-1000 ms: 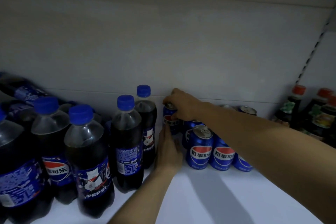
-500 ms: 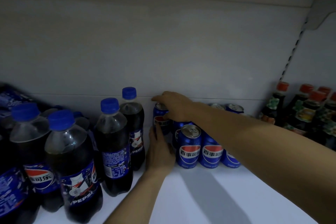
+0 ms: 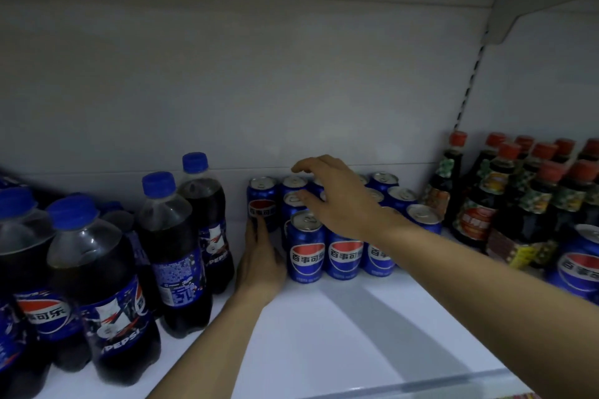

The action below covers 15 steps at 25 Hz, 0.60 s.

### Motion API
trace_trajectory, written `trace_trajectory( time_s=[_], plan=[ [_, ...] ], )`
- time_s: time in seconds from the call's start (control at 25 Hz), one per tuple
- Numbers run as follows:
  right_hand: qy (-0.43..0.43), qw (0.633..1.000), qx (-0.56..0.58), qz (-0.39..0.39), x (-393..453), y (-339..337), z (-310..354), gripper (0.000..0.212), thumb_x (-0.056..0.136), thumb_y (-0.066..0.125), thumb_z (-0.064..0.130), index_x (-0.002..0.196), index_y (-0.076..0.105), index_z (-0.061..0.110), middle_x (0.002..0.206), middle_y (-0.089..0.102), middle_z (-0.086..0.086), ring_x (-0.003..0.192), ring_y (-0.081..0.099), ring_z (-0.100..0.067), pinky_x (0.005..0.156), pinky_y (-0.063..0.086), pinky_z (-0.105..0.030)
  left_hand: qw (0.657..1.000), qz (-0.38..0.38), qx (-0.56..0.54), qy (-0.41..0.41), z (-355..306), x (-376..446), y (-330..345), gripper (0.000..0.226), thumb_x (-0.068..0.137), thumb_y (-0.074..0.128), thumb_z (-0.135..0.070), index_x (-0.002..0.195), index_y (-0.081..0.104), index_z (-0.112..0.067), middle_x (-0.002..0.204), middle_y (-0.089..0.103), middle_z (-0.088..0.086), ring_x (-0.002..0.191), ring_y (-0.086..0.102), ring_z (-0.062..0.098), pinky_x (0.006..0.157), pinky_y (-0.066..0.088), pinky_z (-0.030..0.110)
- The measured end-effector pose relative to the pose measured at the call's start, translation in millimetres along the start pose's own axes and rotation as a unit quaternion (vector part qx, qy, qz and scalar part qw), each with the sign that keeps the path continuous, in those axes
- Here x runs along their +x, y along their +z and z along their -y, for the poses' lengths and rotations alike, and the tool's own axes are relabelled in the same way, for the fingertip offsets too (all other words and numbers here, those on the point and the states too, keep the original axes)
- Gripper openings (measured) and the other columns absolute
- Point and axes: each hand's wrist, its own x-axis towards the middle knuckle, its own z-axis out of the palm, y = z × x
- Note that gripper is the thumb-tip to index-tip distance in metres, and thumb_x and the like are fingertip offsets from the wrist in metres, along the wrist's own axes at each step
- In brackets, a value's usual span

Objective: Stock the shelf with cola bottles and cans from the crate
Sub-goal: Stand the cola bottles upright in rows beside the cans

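Neither hand grips anything: right hand (image 3: 340, 201) hovers over the blue cola cans (image 3: 343, 256), fingers spread & relaxed; left hand (image 3: 261, 264) lies flat, straight fingers against the base of the rear-left blue cola can (image 3: 262, 201) standing at the white shelf's (image 3: 340, 343) back wall. Right arm hides several can tops; dark cola bottles w/ blue caps (image 3: 176, 249) cut off at left edge. Vs 0.5 s ago, right hand has let go of that can & lifted.

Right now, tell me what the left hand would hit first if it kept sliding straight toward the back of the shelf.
Probably the lone blue cola can at the back left: the left hand's fingertips already appear to touch its base. Behind it stands the white back panel.
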Motion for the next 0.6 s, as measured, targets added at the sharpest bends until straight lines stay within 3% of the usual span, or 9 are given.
trace_trajectory(
  time_s=[0.12,0.24,0.36,0.48,0.6],
  plan=[
    [0.008,1.000,-0.014,-0.017,-33.3,-16.2,5.0,0.039,0.097,0.062,0.028,0.135,0.054,0.026,0.131,0.053,0.006,0.122,0.045,-0.014,0.102,0.042,-0.033,1.000,-0.005,-0.020,0.010,-0.5,-2.1,-0.4,0.080,0.095,0.050,-0.001,0.161,0.010,-0.023,0.167,0.013,0.003,0.137,0.045,0.030,0.095,0.043,0.030],
    [0.011,0.999,-0.028,-0.039,-60.1,-34.6,-1.4,0.039,0.094,0.064,0.027,0.132,0.056,0.024,0.128,0.055,0.004,0.120,0.047,-0.017,0.099,0.043,-0.036,0.991,-0.100,-0.086,0.033,-3.0,-5.9,-6.6,0.059,0.096,0.047,0.001,0.153,0.037,-0.013,0.154,0.035,0.014,0.138,0.043,0.031,0.112,0.034,0.035],
    [0.018,0.996,-0.058,-0.071,-87.9,-55.2,-16.7,0.037,0.090,0.066,0.025,0.127,0.061,0.019,0.123,0.059,-0.001,0.116,0.051,-0.022,0.096,0.045,-0.038,0.950,-0.213,-0.156,0.165,-26.6,-18.1,-20.0,0.043,0.097,0.042,-0.013,0.138,0.053,-0.012,0.136,0.048,0.004,0.124,0.049,0.012,0.110,0.037,0.027],
    [0.060,0.991,-0.086,-0.084,-113.1,-78.3,-29.9,0.038,0.091,0.064,0.028,0.128,0.060,0.022,0.128,0.058,0.001,0.121,0.051,-0.022,0.097,0.046,-0.042,0.914,-0.196,-0.192,0.299,-80.2,-29.9,-23.1,0.037,0.096,0.043,-0.013,0.131,0.058,-0.013,0.129,0.048,-0.011,0.121,0.048,0.003,0.107,0.035,0.017],
    [0.112,0.983,-0.108,-0.095,-142.7,-108.9,-42.7,0.037,0.092,0.062,0.028,0.128,0.058,0.025,0.124,0.057,0.004,0.117,0.051,-0.017,0.096,0.047,-0.039,0.897,-0.120,-0.204,0.374,-143.8,-41.4,4.3,0.038,0.097,0.043,-0.019,0.129,0.060,-0.007,0.129,0.053,-0.004,0.124,0.049,0.004,0.106,0.036,0.019]
  ],
)
